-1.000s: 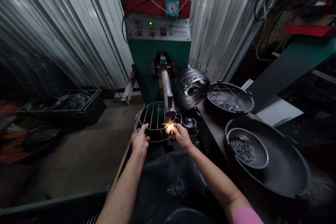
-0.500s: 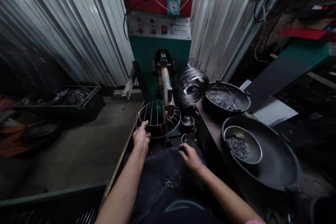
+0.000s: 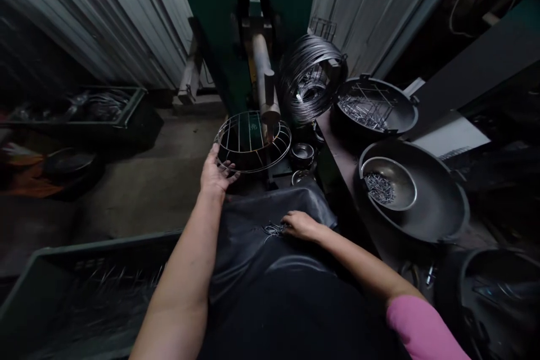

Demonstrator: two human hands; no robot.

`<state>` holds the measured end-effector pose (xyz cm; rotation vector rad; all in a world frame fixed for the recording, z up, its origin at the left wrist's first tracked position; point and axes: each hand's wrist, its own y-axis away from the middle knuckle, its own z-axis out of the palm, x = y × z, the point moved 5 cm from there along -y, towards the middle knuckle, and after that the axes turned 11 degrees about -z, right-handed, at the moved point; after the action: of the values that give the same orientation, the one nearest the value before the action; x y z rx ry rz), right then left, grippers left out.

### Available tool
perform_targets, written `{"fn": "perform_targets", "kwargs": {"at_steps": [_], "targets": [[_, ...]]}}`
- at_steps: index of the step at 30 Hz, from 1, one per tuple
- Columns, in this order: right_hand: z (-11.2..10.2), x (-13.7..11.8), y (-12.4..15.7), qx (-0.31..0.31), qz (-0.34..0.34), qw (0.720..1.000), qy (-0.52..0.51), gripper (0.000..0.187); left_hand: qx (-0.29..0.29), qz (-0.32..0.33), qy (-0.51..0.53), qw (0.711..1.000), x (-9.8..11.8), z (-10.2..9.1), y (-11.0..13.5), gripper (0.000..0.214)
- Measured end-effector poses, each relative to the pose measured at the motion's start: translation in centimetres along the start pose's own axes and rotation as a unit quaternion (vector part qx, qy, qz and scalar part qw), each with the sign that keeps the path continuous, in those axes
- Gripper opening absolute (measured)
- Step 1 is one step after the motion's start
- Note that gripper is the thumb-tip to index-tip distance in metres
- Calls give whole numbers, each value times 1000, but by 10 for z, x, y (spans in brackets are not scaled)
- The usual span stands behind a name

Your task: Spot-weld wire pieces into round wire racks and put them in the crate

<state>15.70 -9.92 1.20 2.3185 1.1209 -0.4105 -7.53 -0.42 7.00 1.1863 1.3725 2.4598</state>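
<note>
My left hand (image 3: pixel 215 173) grips the near left rim of a round wire rack (image 3: pixel 252 140), which sits tilted under the grey electrode arm (image 3: pixel 265 81) of a green welding machine (image 3: pixel 219 5). Down on the dark apron over my lap (image 3: pixel 270 247), my right hand (image 3: pixel 300 225) rests with its fingers curled at a small heap of short wire pieces (image 3: pixel 274 229). Whether any piece is pinched between the fingers is hidden.
A coil of steel wire (image 3: pixel 310 76) stands right of the electrode arm. Dark pans hold wire pieces at the right: one at the back (image 3: pixel 373 107), a metal bowl (image 3: pixel 388 183) inside a big pan (image 3: pixel 439 219). A green crate (image 3: pixel 84 287) lies lower left, another crate (image 3: pixel 97 107) far left.
The sparks at the electrode are gone. My right hand left the rack and dropped back to the wire pieces on my lap. The view tilted downward; my left hand stays on the rack's rim.
</note>
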Motion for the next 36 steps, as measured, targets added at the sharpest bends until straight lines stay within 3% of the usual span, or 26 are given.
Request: {"fn": "perform_targets", "kwargs": {"at_steps": [3, 6, 8, 12, 14, 18, 21, 24, 27, 29, 32, 36], "targets": [[12, -15, -32, -69, -10, 993, 92, 35, -4, 12, -8, 1000, 3, -9, 1, 35], [25, -26, -51, -96, -16, 988, 117, 22, -18, -8, -21, 1000, -7, -19, 1, 23], [30, -30, -55, -93, -22, 989, 110, 18, -18, -27, -24, 999, -17, -29, 0, 20], [34, -29, -50, -84, -21, 991, 101, 31, -9, -36, 2, 999, -33, -45, -8, 15], [35, -30, -48, -81, -33, 992, 94, 28, -19, -35, 10, 999, -37, -47, -12, 15], [32, -36, -45, -71, -69, 995, 32, 21, -38, -15, -11, 999, -44, -50, -14, 18], [20, -31, -36, -1, -53, 993, -103, 21, -51, 48, -53, 996, -55, -53, -4, 31], [17, -18, -22, 44, -27, 951, -306, 16, -127, 72, -133, 980, -87, -47, 13, 48], [30, -7, -11, 21, 17, 867, -497, 19, -235, 14, -226, 945, -138, -35, 30, 52], [37, -2, -6, 38, 47, 834, -548, 20, -280, -4, -276, 920, -167, -29, 39, 47], [42, 1, -1, 67, 67, 833, -545, 18, -307, 15, -315, 898, -189, -26, 46, 40], [32, 4, 5, 92, 84, 826, -549, 17, -281, 8, -292, 914, -183, -30, 40, 48]]}}
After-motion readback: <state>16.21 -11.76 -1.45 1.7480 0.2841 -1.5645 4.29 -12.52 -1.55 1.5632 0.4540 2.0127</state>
